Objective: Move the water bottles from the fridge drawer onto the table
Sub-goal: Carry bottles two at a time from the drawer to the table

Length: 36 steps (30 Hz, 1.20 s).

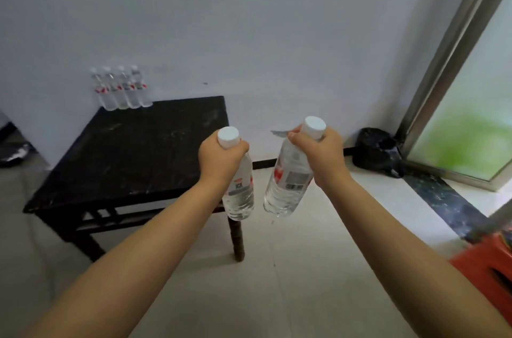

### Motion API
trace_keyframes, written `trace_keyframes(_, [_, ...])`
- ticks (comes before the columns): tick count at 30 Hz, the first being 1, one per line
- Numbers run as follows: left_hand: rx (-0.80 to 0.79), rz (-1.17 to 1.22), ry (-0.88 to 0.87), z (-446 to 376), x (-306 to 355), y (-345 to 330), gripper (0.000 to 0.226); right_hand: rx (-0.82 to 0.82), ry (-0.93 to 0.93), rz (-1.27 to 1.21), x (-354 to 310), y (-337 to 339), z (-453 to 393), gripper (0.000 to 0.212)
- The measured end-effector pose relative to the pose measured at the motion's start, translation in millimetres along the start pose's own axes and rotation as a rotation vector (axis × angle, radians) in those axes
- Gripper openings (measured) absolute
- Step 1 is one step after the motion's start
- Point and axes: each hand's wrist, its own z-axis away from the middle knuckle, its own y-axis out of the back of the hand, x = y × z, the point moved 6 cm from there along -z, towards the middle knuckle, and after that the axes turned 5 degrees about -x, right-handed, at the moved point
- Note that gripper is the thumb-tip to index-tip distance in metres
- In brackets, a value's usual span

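Each hand grips a water bottle by the neck, left hand (221, 156) with one bottle (240, 191), right hand (318, 153) with another (288, 185), beside the black table (124, 155). Four bottles (120, 88) already stand at its far edge; next, these two must be set upright alongside.

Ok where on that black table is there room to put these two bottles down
Nearly all of the black square table is bare: the front, middle and right side. Only the far left corner is crowded, by a row of four clear plastic water bottles against the wall. Beside that row, along the back edge, is free.
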Motion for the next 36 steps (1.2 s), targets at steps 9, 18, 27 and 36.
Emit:
trace_keyframes(9, [0.187, -0.049, 0.097, -119.0, -51.0, 129.2, 0.019, -0.2, 0.016, 0.013, 10.9, -177.6, -108.8, 0.024])
trace_keyframes(18, [0.123, -0.137, 0.101, -287.8, -70.2, 213.6, 0.011, -0.391, 0.053, 0.052, 15.6, -319.6, -261.3, 0.016])
trace_keyframes(27, [0.137, -0.214, 0.073, -447.6, -98.6, 282.3, 0.039, -0.42, 0.097, 0.233, 43.6, -432.3, -403.1, 0.045])
trace_keyframes(36, [0.084, -0.394, -0.029, -615.0, -148.9, 321.5, 0.042, -0.165, -0.01, 0.474, 87.3, -510.5, -524.3, 0.046])
